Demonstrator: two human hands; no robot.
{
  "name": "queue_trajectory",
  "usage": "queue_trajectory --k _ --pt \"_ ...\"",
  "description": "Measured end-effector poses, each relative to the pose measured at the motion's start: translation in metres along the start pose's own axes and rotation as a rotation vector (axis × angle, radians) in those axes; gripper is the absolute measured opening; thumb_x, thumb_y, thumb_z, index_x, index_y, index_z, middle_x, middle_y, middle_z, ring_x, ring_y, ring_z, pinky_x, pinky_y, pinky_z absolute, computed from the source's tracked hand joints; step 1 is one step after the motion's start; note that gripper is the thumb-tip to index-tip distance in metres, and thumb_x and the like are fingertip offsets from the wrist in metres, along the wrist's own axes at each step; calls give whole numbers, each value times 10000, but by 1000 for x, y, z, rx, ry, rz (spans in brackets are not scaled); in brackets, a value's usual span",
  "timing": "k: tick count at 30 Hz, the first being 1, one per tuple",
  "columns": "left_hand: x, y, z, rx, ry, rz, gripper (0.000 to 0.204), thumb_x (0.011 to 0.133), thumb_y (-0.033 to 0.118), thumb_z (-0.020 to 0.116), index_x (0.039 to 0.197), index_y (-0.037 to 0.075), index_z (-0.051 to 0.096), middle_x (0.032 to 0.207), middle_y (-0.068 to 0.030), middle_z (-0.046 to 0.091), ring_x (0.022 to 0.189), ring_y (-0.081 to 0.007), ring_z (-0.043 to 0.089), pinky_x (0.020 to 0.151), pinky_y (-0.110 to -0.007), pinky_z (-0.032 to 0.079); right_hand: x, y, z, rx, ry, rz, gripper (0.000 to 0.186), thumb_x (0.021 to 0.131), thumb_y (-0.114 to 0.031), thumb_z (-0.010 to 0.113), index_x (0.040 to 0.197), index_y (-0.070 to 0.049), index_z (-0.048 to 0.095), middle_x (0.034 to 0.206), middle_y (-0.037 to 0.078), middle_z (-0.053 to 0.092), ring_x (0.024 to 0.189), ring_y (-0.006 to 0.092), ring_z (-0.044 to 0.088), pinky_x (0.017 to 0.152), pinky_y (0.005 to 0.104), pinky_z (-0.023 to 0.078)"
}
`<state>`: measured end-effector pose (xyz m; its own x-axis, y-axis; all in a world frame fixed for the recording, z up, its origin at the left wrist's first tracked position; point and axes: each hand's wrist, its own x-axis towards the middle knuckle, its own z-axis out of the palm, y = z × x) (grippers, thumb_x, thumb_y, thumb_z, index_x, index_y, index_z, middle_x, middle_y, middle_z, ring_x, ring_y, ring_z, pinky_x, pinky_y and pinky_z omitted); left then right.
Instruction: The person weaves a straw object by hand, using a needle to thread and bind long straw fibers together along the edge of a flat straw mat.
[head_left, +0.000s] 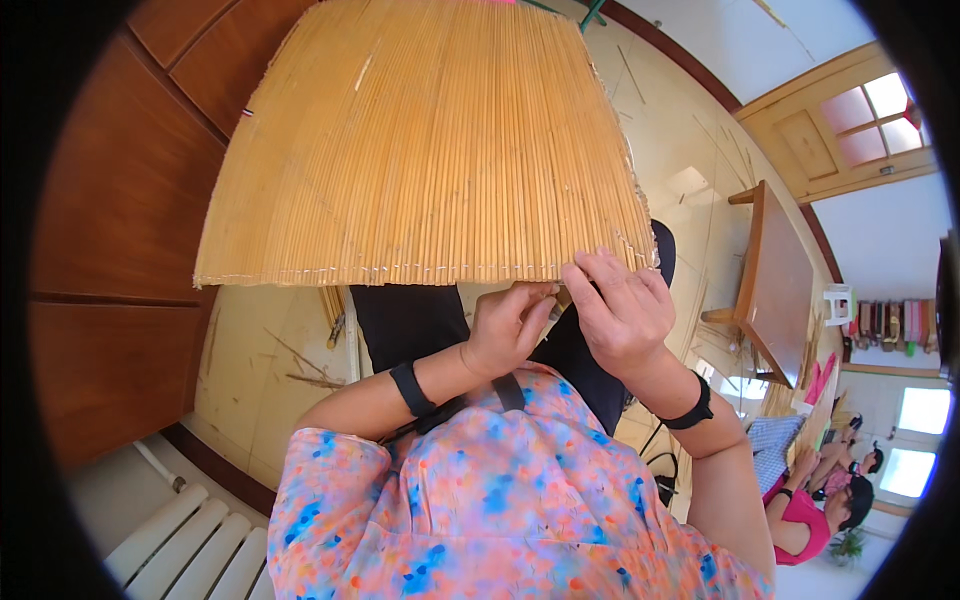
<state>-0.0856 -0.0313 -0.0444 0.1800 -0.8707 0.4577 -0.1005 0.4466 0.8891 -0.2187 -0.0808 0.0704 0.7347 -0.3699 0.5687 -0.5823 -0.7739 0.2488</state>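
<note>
A large mat of straw-coloured stalks (430, 170), laid side by side, spreads out in front of me above my knees. White stitches run along its near edge. My left hand (510, 328) is closed at that edge, right of the middle, with its fingertips pinching the rim from below. Over the near right corner, the fingers of my right hand (622, 308) are bent and press on the stalk ends. Its thumb is hidden, and whether thread or a needle is between the fingers cannot be made out.
Brown wooden cabinets (120, 220) stand at the left, with a white radiator (190, 545) at the lower left. Loose stalk bits (300, 365) lie on the floor. A low wooden table (775, 285) is at the right. Another person (805, 520) sits at the far lower right.
</note>
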Motion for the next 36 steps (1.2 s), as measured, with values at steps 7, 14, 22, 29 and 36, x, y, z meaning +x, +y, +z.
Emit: queue_trajectory --k 7,14,22,29,36 --pt "-5 -5 -12 -30 -27 -26 177 846 -7 616 1018 -16 653 832 -149 683 690 -259 679 608 -313 531 -10 -5 8 2 -23 35 240 760 -162 590 962 -126 715 969 6 677 817 142 649 667 263 361" --pt "-7 -8 -9 -8 -61 -52 166 818 -2 641 982 -12 667 807 -143 664 690 -276 645 629 -345 507 -19 -1 9 10 -69 31 267 775 -175 584 999 -116 717 1010 1 678 836 141 630 668 276 348" --pt "-9 -10 -6 -17 -49 -83 140 806 -2 659 945 -12 675 841 -148 661 744 -295 640 676 -360 507 -22 0 11 100 -59 29 310 740 -175 593 1014 -82 706 1023 17 679 813 151 621 647 283 346" --pt "-6 -5 -11 3 -82 -129 120 821 -11 656 939 -19 678 768 -127 650 662 -256 629 609 -333 502 -20 1 11 148 -61 24 310 705 -154 609 986 -64 705 1000 28 682 787 161 622 625 284 341" --pt "-6 -7 -9 -47 -59 -118 116 846 -25 632 952 -18 678 729 -106 638 621 -216 610 571 -315 490 -20 1 13 135 -58 24 287 705 -163 613 957 -67 711 984 27 681 784 161 622 625 287 338"
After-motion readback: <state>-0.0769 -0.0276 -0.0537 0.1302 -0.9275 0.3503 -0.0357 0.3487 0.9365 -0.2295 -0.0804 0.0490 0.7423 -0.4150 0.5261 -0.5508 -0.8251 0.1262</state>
